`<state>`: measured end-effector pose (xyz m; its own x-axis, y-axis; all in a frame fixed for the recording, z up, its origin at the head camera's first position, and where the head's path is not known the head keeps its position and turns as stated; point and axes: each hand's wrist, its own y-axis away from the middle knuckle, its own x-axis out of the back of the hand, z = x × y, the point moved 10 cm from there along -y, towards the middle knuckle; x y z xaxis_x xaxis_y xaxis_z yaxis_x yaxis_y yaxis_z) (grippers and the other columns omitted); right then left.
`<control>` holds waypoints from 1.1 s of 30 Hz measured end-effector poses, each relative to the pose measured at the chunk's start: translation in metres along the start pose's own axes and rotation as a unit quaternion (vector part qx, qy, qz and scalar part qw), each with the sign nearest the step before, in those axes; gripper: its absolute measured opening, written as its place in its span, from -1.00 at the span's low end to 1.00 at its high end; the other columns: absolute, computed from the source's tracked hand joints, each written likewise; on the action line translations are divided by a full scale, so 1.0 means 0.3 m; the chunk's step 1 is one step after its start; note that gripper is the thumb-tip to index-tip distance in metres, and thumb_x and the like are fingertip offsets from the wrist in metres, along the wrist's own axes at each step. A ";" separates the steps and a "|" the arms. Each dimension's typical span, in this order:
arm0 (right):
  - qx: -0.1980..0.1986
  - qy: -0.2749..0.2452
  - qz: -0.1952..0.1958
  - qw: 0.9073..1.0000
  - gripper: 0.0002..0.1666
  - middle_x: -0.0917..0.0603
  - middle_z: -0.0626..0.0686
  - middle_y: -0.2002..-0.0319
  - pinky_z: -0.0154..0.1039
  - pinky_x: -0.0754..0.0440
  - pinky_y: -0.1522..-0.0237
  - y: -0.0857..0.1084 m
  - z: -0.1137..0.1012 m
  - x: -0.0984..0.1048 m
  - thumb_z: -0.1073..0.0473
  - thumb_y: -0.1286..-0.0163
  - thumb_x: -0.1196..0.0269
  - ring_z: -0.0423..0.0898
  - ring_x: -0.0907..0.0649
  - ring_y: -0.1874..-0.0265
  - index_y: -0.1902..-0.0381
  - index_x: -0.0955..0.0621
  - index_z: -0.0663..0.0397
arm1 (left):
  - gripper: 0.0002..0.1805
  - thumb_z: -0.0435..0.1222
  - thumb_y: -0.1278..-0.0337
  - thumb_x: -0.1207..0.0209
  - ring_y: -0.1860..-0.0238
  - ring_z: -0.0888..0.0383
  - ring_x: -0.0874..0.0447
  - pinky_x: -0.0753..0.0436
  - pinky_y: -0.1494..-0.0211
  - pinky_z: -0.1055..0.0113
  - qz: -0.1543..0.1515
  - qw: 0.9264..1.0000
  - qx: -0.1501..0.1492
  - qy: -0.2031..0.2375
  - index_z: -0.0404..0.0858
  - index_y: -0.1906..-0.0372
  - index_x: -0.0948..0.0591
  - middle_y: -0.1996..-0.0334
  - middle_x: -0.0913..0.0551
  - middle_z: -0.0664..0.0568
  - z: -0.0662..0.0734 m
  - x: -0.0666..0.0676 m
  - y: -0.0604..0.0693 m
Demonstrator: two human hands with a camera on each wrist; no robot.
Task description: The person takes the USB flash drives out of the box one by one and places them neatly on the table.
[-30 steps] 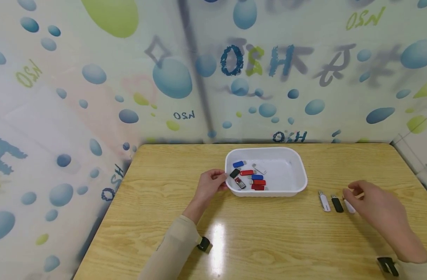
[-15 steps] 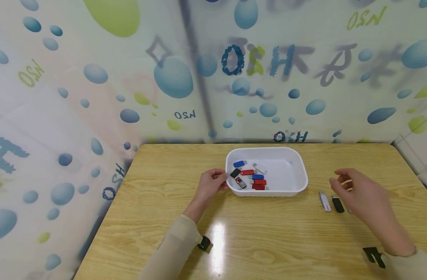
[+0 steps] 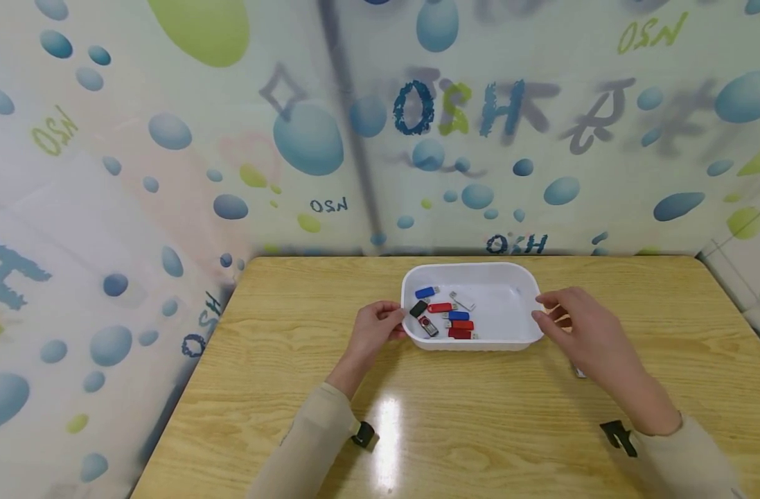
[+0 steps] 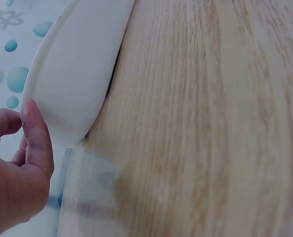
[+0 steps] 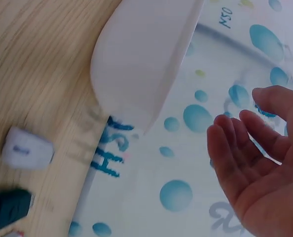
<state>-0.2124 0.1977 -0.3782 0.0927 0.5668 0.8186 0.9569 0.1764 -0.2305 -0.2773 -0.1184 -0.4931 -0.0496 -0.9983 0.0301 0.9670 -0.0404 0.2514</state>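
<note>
A white plastic tub [image 3: 507, 305] stands on the table with several USB sticks at its left side: a red stick [image 3: 440, 308], a blue stick [image 3: 426, 292], a black stick [image 3: 419, 308] and others. My left hand [image 3: 373, 333] pinches the tub's left rim between thumb and fingers. By the right rim hovers my right hand [image 3: 594, 336], its fingers loosely curved with nothing between them; the right wrist view shows them apart from the tub. Beneath that hand a white stick [image 5: 28, 149] and a dark stick [image 5: 9, 207] lie on the table, mostly hidden in the head view.
The wooden table [image 3: 479, 430] reaches back to a curtain [image 3: 230, 138] printed with blue and green drops, which also hangs along the left side. Black straps [image 3: 363, 434] circle both wrists.
Moving left from the sticks on the table, my right hand has come to the tub's right rim and now covers most of those sticks. My left hand keeps its hold on the rim.
</note>
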 end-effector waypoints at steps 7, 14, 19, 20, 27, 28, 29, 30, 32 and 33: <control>0.021 0.020 -0.024 0.999 -0.64 -0.66 0.20 0.01 0.16 -0.70 0.07 -0.047 -0.063 -0.068 0.13 -0.46 -0.37 0.16 -0.65 0.06 -0.09 -0.66 0.23 | -0.74 -0.40 -0.41 -0.22 0.40 0.19 -0.68 -0.75 0.31 0.44 0.002 1.000 0.002 0.001 -0.50 -0.06 -0.61 0.20 -0.69 -0.31 -0.001 0.001 0.002; 0.035 0.022 -0.065 0.997 -0.67 -0.66 0.12 0.04 -0.07 -0.68 0.21 -0.101 -0.106 -0.155 0.13 -0.43 -0.40 0.08 -0.63 0.15 -0.06 -0.69 0.16 | -0.70 -0.38 -0.42 -0.24 0.39 0.19 -0.68 -0.78 0.25 0.37 -0.001 1.000 0.004 -0.002 -0.51 -0.10 -0.61 0.16 -0.70 -0.33 -0.003 -0.001 -0.001; 0.037 0.023 -0.106 0.993 -0.71 -0.68 0.05 0.12 -0.12 -0.71 0.20 -0.144 -0.130 -0.216 0.14 -0.42 -0.40 0.02 -0.64 0.18 -0.04 -0.70 0.12 | -0.68 -0.36 -0.43 -0.24 0.37 0.19 -0.69 -0.80 0.17 0.31 -0.007 1.000 0.007 -0.008 -0.50 -0.12 -0.61 0.16 -0.71 -0.30 -0.004 -0.007 -0.002; 0.035 0.021 -0.116 0.992 -0.72 -0.68 0.03 0.15 -0.13 -0.71 0.20 -0.154 -0.133 -0.226 0.13 -0.42 -0.40 0.00 -0.64 0.20 -0.02 -0.71 0.11 | -0.69 -0.36 -0.43 -0.24 0.37 0.19 -0.69 -0.80 0.17 0.31 -0.007 1.000 0.007 -0.008 -0.50 -0.12 -0.61 0.16 -0.71 -0.30 -0.005 -0.007 -0.003; 0.032 0.016 -0.192 0.981 -0.84 -0.70 -0.08 0.29 -0.14 -0.67 0.19 -0.223 -0.141 -0.302 0.13 -0.43 -0.39 -0.08 -0.60 0.28 0.10 -0.75 0.04 | -0.72 -0.38 -0.43 -0.23 0.38 0.18 -0.68 -0.80 0.19 0.32 0.001 1.000 0.008 -0.006 -0.50 -0.09 -0.62 0.18 -0.70 -0.30 -0.010 -0.001 -0.003; 0.031 0.018 -0.205 0.978 -0.86 -0.71 -0.09 0.29 -0.13 -0.66 0.18 -0.229 -0.144 -0.315 0.12 -0.42 -0.39 -0.08 -0.60 0.28 0.12 -0.76 0.02 | -0.72 -0.38 -0.43 -0.23 0.38 0.18 -0.68 -0.79 0.19 0.33 0.001 1.000 0.009 -0.006 -0.50 -0.09 -0.61 0.17 -0.70 -0.30 -0.010 0.000 -0.003; 0.030 0.020 -0.219 0.975 -0.88 -0.71 -0.11 0.30 -0.13 -0.65 0.17 -0.234 -0.145 -0.329 0.11 -0.42 -0.40 -0.09 -0.60 0.28 0.15 -0.76 -0.01 | -0.72 -0.38 -0.43 -0.23 0.38 0.18 -0.68 -0.79 0.19 0.33 0.002 1.000 0.009 -0.007 -0.49 -0.09 -0.62 0.17 -0.70 -0.31 -0.010 0.001 -0.004; 0.029 0.024 -0.233 0.972 -0.91 -0.70 -0.12 0.31 -0.13 -0.63 0.18 -0.237 -0.148 -0.343 0.10 -0.41 -0.41 -0.09 -0.59 0.29 0.19 -0.76 -0.05 | -0.72 -0.38 -0.43 -0.23 0.38 0.18 -0.68 -0.79 0.19 0.33 0.002 1.000 0.009 -0.005 -0.50 -0.09 -0.61 0.17 -0.70 -0.31 -0.009 0.001 -0.003; 0.027 0.030 -0.260 0.965 -0.92 -0.69 -0.15 0.34 -0.14 -0.59 0.22 -0.239 -0.153 -0.373 0.07 -0.40 -0.42 -0.09 -0.57 0.31 0.27 -0.75 -0.10 | -0.71 -0.39 -0.42 -0.22 0.38 0.18 -0.68 -0.79 0.20 0.34 0.001 1.000 0.008 -0.002 -0.50 -0.09 -0.61 0.16 -0.70 -0.33 -0.007 0.002 -0.003; 0.027 0.033 -0.273 0.961 -0.91 -0.69 -0.16 0.35 -0.14 -0.57 0.23 -0.240 -0.156 -0.388 0.05 -0.39 -0.43 -0.09 -0.57 0.32 0.31 -0.74 -0.13 | -0.71 -0.39 -0.42 -0.22 0.38 0.18 -0.68 -0.79 0.21 0.34 0.001 1.000 0.008 -0.002 -0.51 -0.10 -0.61 0.16 -0.70 -0.33 -0.007 0.002 -0.003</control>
<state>-0.2791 0.0814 -0.4324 -0.3999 0.3269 0.8563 0.8527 0.4754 0.2167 -0.2777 -0.1191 -0.4954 -0.0484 -0.9982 0.0342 0.9632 -0.0376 0.2661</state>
